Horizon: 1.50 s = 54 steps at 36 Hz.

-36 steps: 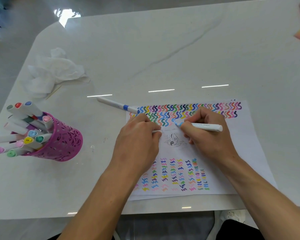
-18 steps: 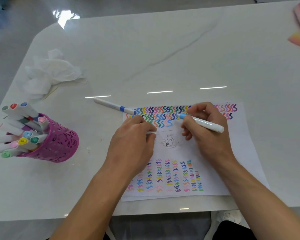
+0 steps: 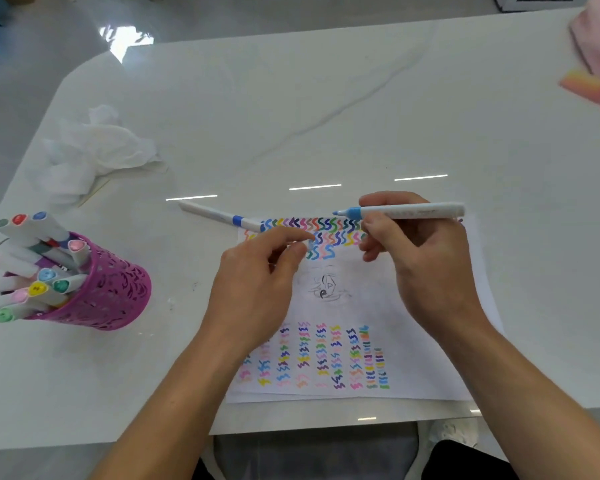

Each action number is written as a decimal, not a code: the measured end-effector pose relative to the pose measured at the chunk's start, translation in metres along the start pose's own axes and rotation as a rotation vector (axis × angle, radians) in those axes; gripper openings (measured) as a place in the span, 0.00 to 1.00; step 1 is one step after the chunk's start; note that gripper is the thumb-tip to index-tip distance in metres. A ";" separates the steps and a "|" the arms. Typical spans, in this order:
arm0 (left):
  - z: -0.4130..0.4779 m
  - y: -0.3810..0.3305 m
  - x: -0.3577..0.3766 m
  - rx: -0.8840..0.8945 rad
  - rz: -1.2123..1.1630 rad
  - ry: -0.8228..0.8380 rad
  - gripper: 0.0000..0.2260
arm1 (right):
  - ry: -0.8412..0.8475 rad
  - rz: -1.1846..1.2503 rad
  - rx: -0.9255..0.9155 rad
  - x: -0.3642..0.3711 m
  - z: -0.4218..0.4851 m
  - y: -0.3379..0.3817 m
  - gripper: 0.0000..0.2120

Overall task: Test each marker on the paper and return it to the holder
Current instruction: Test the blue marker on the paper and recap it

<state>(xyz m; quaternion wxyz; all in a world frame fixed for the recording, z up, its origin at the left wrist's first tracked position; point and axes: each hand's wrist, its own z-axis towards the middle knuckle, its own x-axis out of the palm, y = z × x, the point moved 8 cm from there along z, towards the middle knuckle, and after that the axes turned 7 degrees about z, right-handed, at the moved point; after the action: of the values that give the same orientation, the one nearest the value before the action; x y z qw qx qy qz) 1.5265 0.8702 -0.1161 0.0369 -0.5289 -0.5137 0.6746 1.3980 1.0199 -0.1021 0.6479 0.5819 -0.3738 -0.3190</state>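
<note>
We clamp the blue marker in the right grip, tip left of the grip, over the paper. We cannot tell the left grip state.

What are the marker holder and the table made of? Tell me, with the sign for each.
The holder: likely moulded plastic, possibly painted metal; even magenta wall pierced with cut-outs, dull sheen. The table: polished marble or a marble-look slab; white with grey veins, mirroring bright light strips.

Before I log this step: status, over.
Right hand grips blue marker, tip off paper. Left hand pinches its cap. Another marker lies at paper's corner.
</note>
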 end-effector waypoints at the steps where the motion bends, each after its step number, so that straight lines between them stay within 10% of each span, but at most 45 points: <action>1: 0.000 0.000 0.002 -0.008 -0.043 0.019 0.08 | 0.004 -0.012 -0.014 0.001 -0.001 0.002 0.05; 41: -0.006 -0.019 0.012 0.028 -0.412 0.168 0.08 | 0.004 0.076 0.041 0.010 -0.002 -0.004 0.12; 54: -0.011 -0.023 0.002 0.072 -0.381 -0.004 0.10 | 0.012 0.195 0.089 0.021 -0.007 -0.016 0.13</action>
<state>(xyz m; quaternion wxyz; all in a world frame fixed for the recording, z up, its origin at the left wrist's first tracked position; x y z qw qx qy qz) 1.5227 0.8892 -0.0994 0.1816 -0.4190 -0.5801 0.6745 1.4154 1.0036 -0.1159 0.6517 0.5729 -0.4387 -0.2338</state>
